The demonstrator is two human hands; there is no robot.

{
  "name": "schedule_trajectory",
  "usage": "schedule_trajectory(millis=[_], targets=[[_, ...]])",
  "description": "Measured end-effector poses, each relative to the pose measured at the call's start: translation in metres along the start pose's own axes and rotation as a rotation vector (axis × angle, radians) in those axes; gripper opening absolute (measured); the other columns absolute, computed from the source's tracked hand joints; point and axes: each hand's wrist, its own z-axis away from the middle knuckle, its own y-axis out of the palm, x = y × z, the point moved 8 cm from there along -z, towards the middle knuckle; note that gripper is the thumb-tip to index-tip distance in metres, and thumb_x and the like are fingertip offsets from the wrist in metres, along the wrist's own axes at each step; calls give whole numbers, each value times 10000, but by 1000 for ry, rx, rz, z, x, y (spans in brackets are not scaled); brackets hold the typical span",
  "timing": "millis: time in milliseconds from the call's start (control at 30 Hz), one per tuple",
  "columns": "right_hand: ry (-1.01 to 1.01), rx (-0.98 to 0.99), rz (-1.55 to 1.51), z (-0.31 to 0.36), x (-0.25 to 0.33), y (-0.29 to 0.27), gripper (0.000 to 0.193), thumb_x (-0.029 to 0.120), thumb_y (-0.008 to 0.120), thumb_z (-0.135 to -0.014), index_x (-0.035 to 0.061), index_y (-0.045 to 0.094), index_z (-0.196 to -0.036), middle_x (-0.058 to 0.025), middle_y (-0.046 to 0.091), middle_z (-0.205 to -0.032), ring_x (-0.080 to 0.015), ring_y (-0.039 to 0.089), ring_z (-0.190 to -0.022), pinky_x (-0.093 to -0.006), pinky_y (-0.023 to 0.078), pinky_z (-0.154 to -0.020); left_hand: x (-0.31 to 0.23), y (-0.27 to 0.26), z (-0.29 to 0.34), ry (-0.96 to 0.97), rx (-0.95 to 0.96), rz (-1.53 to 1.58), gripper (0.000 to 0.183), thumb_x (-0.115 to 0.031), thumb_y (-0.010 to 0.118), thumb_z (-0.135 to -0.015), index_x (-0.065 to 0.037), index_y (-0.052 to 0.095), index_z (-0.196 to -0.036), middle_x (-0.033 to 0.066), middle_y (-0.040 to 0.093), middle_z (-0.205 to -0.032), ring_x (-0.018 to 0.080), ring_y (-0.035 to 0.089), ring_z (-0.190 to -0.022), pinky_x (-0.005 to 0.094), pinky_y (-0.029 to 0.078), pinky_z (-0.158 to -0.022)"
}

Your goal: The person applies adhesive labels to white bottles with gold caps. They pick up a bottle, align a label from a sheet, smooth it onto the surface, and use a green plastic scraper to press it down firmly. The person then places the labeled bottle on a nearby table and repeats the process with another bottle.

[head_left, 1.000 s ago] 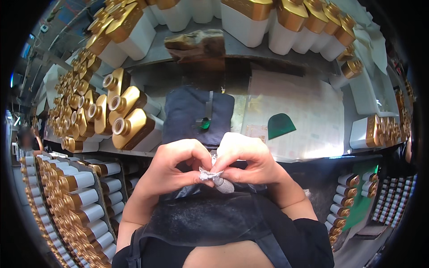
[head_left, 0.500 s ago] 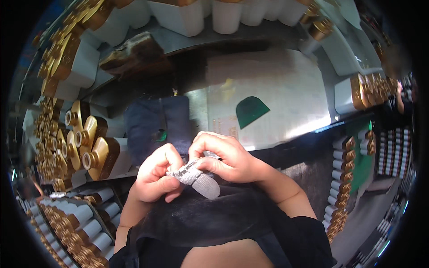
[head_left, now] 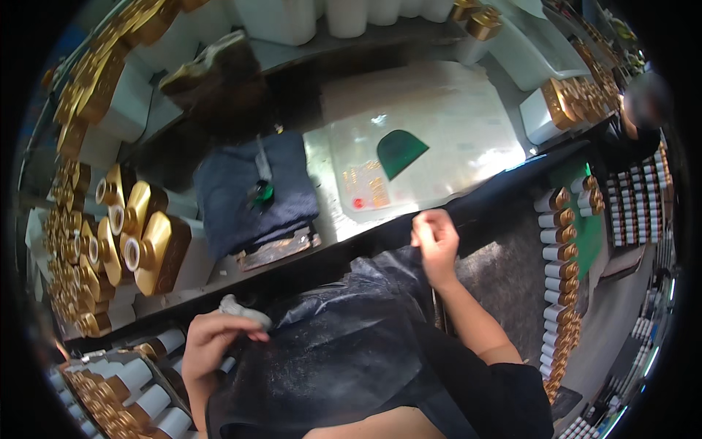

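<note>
My left hand (head_left: 212,338), low on the left, is closed round a small grey-white knitted cloth piece (head_left: 246,313); part of it sticks out past the fingers. My right hand (head_left: 437,245) is raised to the right with its fingers curled together, beside the edge of the black, dusty apron (head_left: 322,340). Whether those fingers grip the apron edge or something small, I cannot make out. Ahead of me a folded dark blue cloth (head_left: 248,194) bears a small green and black object (head_left: 261,193). Right of it a dark green, round-topped flat piece (head_left: 401,152) lies on a pale sheet (head_left: 468,117).
White containers with gold tops (head_left: 153,252) crowd the left side. More white containers (head_left: 278,22) stand along the back. A row of small white-and-gold pieces (head_left: 559,271) runs down the right, by a green surface (head_left: 585,249). Another person (head_left: 636,124) is at the far right.
My hands have parted. The left has moved down and left with the knitted piece; the right has let go of it and moved right. The view has shifted slightly.
</note>
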Motion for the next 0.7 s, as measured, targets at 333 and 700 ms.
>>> schedule_trajectory(millis=[333,700], targets=[[360,400,1116,31,-288,-41,128,119,574,-953,-2,590,-989,-38,598,-790,-144,562,-698,-301,480,-656,366,-137,114,-648,-755,-361,307,-59,513,-940,50,605,-1212,153,662,-1124,226,643,-1026,302,499,-895],[502,592,1099,4,-271,0,216,181,566,-951,1,604,-1063,-93,622,-918,-198,585,-827,-332,478,-763,292,-160,-60,-590,-593,-653,302,-70,515,-941,46,605,-1205,166,658,-1123,260,637,-1023,323,496,-898]])
